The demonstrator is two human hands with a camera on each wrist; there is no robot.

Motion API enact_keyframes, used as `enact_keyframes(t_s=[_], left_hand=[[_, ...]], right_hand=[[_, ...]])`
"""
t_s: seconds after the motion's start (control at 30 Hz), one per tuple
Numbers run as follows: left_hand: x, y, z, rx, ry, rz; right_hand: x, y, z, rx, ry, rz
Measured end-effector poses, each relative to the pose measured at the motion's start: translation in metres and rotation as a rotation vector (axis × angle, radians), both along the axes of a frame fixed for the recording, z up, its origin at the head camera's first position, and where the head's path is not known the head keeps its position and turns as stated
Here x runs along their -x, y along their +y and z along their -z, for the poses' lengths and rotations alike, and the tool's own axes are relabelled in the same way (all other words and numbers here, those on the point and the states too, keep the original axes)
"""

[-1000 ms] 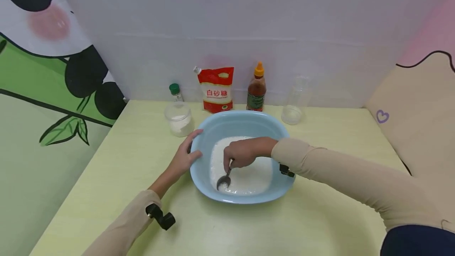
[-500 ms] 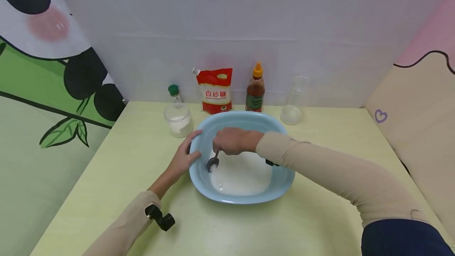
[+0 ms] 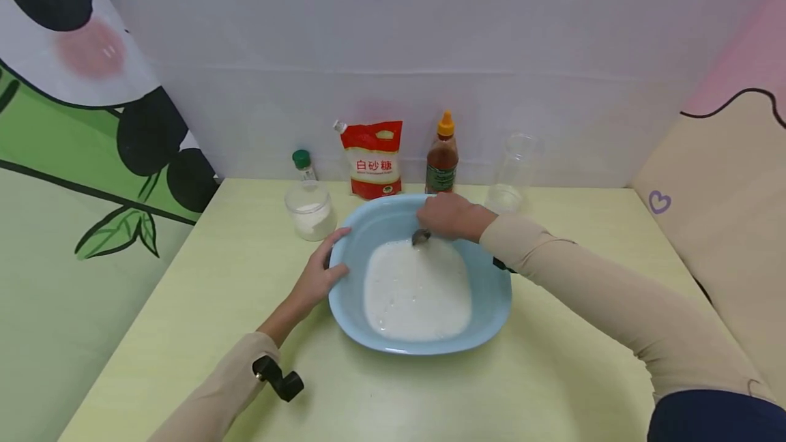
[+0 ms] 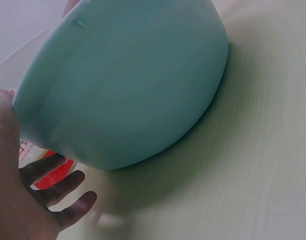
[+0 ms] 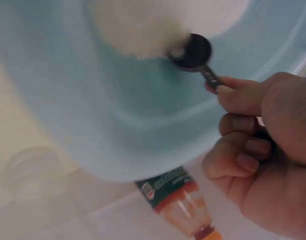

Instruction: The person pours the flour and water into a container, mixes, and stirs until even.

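Note:
A light blue plastic basin (image 3: 491,299) holds a pool of milky white liquid (image 3: 417,292). My left hand (image 3: 316,278) grips its left rim, thumb over the edge and other fingers spread along the outside wall, as the left wrist view of the basin (image 4: 132,90) shows. Over the basin's far side, my right hand (image 3: 451,215) pinches the handle of a dark measuring spoon (image 5: 198,52). The spoon's bowl is at the far edge of the liquid; whether it dips in I cannot tell.
Behind the basin stand a red and white sugar pouch (image 3: 374,162), a sauce bottle with yellow cap (image 3: 442,155) and a clear glass vessel (image 3: 510,172). A glass jar of white powder (image 3: 310,213) and a green-capped bottle (image 3: 302,162) stand left.
My right hand has carried the spoon from the near left of the basin, up its left side, then right to the far side. My left hand stays on the rim.

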State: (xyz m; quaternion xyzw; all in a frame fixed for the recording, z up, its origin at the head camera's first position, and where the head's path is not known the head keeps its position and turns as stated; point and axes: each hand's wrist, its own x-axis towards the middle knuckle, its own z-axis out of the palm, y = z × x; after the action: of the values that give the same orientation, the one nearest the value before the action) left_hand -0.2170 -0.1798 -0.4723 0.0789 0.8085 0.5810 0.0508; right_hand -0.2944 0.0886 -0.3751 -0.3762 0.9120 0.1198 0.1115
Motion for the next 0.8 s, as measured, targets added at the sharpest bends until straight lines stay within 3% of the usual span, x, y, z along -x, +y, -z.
enact_keyframes(t_s=[0.07, 0.17, 0.33, 0.47, 0.6, 0.7, 0.8], left_hand=[[0.000, 0.000, -0.001, 0.003, -0.004, -0.003], [0.000, 0.001, -0.001, 0.012, -0.012, 0.001], [-0.002, 0.000, -0.002, 0.006, -0.004, -0.003], [-0.002, -0.001, -0.002, 0.009, 0.001, -0.007], [0.000, -0.002, 0.002, 0.008, 0.004, 0.000], [0.000, -0.002, 0.002, 0.008, 0.016, -0.002], [-0.001, -0.001, 0.002, 0.012, 0.026, -0.001]], right_hand=[[-0.002, 0.012, -0.005, -0.034, -0.032, 0.051], [-0.007, 0.025, -0.012, -0.093, -0.155, 0.130], [-0.020, 0.021, -0.012, -0.155, -0.449, 0.121], [-0.033, -0.004, 0.000, -0.086, -0.604, 0.094], [-0.039, -0.033, 0.008, 0.047, -0.572, 0.009], [-0.034, -0.045, 0.009, 0.141, -0.474, -0.032], [-0.024, -0.046, 0.008, 0.192, -0.335, -0.022]])
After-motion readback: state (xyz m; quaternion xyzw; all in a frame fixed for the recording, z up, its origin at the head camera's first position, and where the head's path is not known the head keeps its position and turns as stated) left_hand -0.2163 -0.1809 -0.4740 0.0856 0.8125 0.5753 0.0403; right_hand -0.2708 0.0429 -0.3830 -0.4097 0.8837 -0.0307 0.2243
